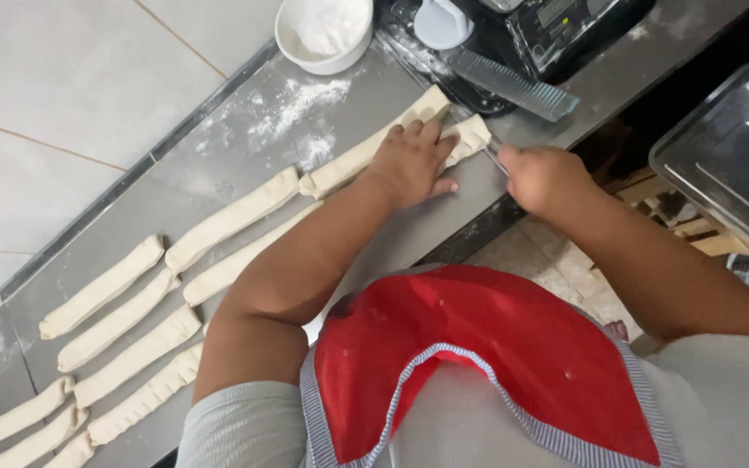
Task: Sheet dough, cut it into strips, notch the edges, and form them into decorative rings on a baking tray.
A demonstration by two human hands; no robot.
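- The left hand [411,160] lies flat, fingers spread and open, pressing on a long dough strip [465,139] near the far edge of the grey desk [244,147].
- The right hand [541,178] sits at about 3 o'clock from the left one, closed in a fist around a thin metal blade [494,160]; the blade's tip meets the end of the strip just beside the left fingertips.
- A second strip [366,154] runs alongside the pressed one at about 11 o'clock of the left hand, reaching toward the dark appliance [565,26].
- More cut dough pieces [123,325] lie in rough rows toward 8 o'clock from the left hand, along the desk beside the forearm; some of the nearest ones show small crosswise notches.
- A white bowl [322,39] of flour stands at about 11 o'clock from the left hand, well apart, with spilled flour [301,108] dusted on the desk between the bowl and the strips.
- A ridged grey comb-like tool [513,87] rests against the dark appliance at about 1 o'clock from the left hand.
- A metal tray [730,156] sits off the desk at 3 o'clock of the right hand.
- A red apron [478,364] with striped trim fills the near foreground.
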